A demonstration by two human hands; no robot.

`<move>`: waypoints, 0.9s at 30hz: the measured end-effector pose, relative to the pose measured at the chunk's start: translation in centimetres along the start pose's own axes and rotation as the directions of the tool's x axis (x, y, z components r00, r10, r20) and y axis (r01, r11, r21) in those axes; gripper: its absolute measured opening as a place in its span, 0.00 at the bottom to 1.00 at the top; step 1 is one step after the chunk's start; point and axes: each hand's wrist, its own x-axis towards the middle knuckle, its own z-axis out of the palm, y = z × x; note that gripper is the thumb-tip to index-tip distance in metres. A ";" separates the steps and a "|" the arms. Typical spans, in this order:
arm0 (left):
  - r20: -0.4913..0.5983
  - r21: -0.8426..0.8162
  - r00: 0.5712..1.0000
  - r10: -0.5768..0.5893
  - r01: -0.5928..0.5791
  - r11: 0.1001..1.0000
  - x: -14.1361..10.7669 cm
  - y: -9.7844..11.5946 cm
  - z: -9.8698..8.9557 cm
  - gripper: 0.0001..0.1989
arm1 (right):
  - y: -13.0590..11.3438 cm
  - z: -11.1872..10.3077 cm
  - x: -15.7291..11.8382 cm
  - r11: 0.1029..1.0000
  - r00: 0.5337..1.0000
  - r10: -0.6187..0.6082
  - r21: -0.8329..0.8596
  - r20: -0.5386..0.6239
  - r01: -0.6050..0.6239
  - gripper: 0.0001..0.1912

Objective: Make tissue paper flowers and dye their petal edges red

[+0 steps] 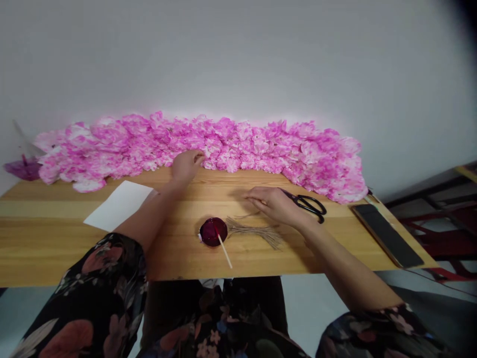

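At the front edge of a long heap of pink and white ruffled flowers (223, 141), my left hand (186, 165) has its fingertips pinched together. Whatever sits between them is hidden among the petals. My right hand (275, 204) hovers over the table, thumb and fingers drawn together and pointing left. I cannot make out what it holds, if anything. Just below it lies a loose bundle of thin brown strings (257, 230). A small bowl of dark red liquid (213, 231) stands beside the bundle, with a thin pale stick (225, 252) leaning out of it. Black-handled scissors (309, 205) lie partly behind my right hand.
White paper (119, 205) lies on the wooden table (55, 243), partly under my left forearm. A dark phone-like slab (387, 236) is near the right edge. A purple translucent item (23, 169) is at the far left. A wall rises behind the flowers; red-seated chairs (443, 241) stand right.
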 end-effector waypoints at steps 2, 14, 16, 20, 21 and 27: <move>-0.002 -0.015 1.000 -0.005 0.005 1.000 0.4 0.1 0.4 0.15 | 0.1 0.1 0.4 1.000 1.000 0.002 -0.009 0.022 -0.002 0.19; 0.010 0.051 0.999 -0.030 0.030 0.998 2.2 0.6 1.2 0.14 | -0.3 0.7 3.5 1.000 0.997 -0.001 0.014 0.080 0.000 0.19; 0.043 0.035 0.999 -0.003 0.002 0.999 1.9 0.4 1.0 0.13 | -0.4 0.5 3.9 1.000 0.997 -0.007 0.023 0.076 0.005 0.20; 0.074 -0.062 0.997 0.005 -0.001 0.998 0.9 -0.2 0.1 0.17 | -0.4 0.5 5.4 1.000 0.998 -0.020 0.017 0.065 0.019 0.23; 0.076 -0.087 0.997 0.006 0.000 0.996 0.6 -0.4 -0.2 0.19 | -0.4 0.6 5.9 1.000 0.998 -0.023 0.015 0.061 0.022 0.23; 0.021 -0.102 1.000 -0.017 0.019 0.995 0.2 -1.6 -2.7 0.16 | -0.4 1.9 9.7 1.000 1.000 0.003 0.026 0.028 -0.004 0.23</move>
